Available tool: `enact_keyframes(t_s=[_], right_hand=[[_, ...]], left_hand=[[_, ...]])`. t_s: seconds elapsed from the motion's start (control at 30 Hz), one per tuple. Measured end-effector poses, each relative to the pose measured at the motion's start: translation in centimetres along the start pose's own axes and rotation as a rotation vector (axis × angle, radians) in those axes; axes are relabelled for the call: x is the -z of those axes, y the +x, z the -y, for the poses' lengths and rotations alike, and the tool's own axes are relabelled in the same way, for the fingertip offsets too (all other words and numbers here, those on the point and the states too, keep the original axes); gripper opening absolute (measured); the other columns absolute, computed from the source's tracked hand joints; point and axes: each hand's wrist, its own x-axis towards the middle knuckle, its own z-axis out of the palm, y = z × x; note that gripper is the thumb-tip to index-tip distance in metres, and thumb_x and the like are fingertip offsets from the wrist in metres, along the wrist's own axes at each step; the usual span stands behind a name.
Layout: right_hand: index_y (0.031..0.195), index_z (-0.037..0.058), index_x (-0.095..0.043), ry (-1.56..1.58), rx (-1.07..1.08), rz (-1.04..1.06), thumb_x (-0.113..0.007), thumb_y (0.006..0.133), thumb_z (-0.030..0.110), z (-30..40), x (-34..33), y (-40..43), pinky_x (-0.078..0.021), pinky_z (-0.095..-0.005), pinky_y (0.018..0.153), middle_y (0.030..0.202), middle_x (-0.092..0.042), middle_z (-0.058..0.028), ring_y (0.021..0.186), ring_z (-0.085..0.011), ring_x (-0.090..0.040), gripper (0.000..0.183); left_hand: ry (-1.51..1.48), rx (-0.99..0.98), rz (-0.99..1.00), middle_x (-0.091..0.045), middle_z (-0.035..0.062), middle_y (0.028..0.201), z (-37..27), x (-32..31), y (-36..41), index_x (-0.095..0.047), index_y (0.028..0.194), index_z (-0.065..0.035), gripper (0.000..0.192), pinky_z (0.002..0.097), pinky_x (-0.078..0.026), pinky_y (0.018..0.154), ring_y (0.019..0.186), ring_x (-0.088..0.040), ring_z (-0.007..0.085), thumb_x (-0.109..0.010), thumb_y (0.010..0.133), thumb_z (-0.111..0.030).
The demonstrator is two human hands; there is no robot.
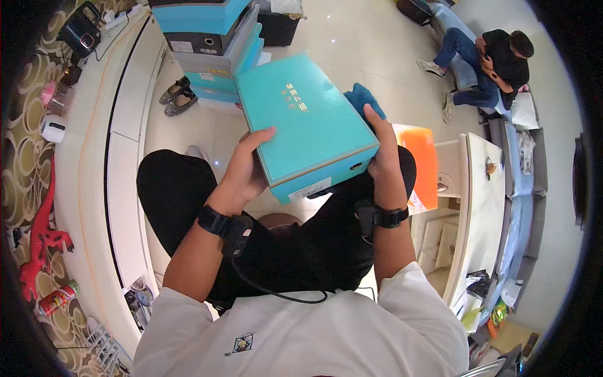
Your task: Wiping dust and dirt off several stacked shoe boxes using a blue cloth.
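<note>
A turquoise lidded shoebox (306,122) is held between my two hands above my lap, tilted, with gold lettering on its lid. My left hand (249,169) grips its left side, the thumb lying on the lid. At the right side, my right hand (382,141) holds the box, and a dark teal cloth (365,100) sticks out between that hand and the box. The fingers under the box are hidden. An orange box (418,162) stands just right of my right hand, beside my knee.
Stacked shoeboxes (207,56) rise ahead on the left, with glittery dark shoes (179,98) on the floor beside them. A long white cabinet (106,155) runs along the left. A marble-topped table (483,188) stands right. Another person (506,66) sits on the sofa, far right.
</note>
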Motion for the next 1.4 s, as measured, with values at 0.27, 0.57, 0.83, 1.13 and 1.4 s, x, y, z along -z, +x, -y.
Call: enact_keyframes(t_s=[0.27,0.57,0.83,1.13,1.4], right_hand=[[0.114,-0.0066,-0.067,-0.095,0.616,-0.392,-0.066,0.097,0.011,-3.0,-0.5,0.2,-0.0535,-0.0320,0.085,0.102,-0.072,-0.0106,0.093,-0.0190,-0.068,0.024],[0.114,-0.0009,-0.065,-0.799,1.055,0.059,-0.055,0.071,-0.006,-10.5,-7.5,-5.8,-0.0446,-0.0496,0.110,0.137,-0.061,-0.0300,0.134,-0.0456,-0.056,0.045],[0.131,-0.0004,-0.061,-0.757,1.134,-0.050,-0.054,0.075,-0.003,-8.7,-7.6,-0.8,-0.0382,-0.0499,0.116,0.152,-0.045,-0.0341,0.141,-0.0475,-0.047,0.056],[0.117,-0.0011,-0.066,-0.679,1.003,0.188,-0.055,0.074,-0.006,-10.5,-9.6,-5.2,-0.0400,-0.0508,0.115,0.135,-0.063,-0.0279,0.136,-0.0441,-0.054,0.044],[0.122,-0.0024,-0.065,-0.699,1.054,0.071,-0.049,0.077,-0.007,-9.4,-7.6,-3.8,-0.0408,-0.0472,0.114,0.140,-0.059,-0.0317,0.134,-0.0447,-0.056,0.048]], left_hand=[[-0.146,0.173,-0.114,-0.052,0.0110,0.147,1.3,0.6,0.2,-0.044,0.150,-0.0152,0.077,0.0626,-0.036,0.107,0.135,-0.048,0.0345,-0.065,0.089,-0.057],[-0.182,0.000,-0.225,-0.051,0.0121,0.148,1.3,2.3,1.7,-0.045,0.149,-0.0200,0.073,0.0664,-0.035,0.105,0.135,-0.047,0.0356,-0.060,0.091,-0.061],[-0.226,0.031,-0.211,-0.049,0.0108,0.148,0.7,2.1,0.6,-0.045,0.149,-0.0186,0.073,0.0654,-0.031,0.107,0.136,-0.044,0.0349,-0.063,0.090,-0.058],[-0.369,-0.073,-0.231,-0.052,0.0120,0.146,0.8,3.2,0.5,-0.049,0.145,-0.0140,0.067,0.0574,-0.036,0.110,0.134,-0.050,0.0327,-0.063,0.093,-0.052],[-0.391,-0.023,-0.215,-0.056,0.0179,0.141,0.2,1.4,0.4,-0.046,0.148,-0.0084,0.072,0.0587,-0.040,0.111,0.129,-0.055,0.0363,-0.060,0.095,-0.055]])
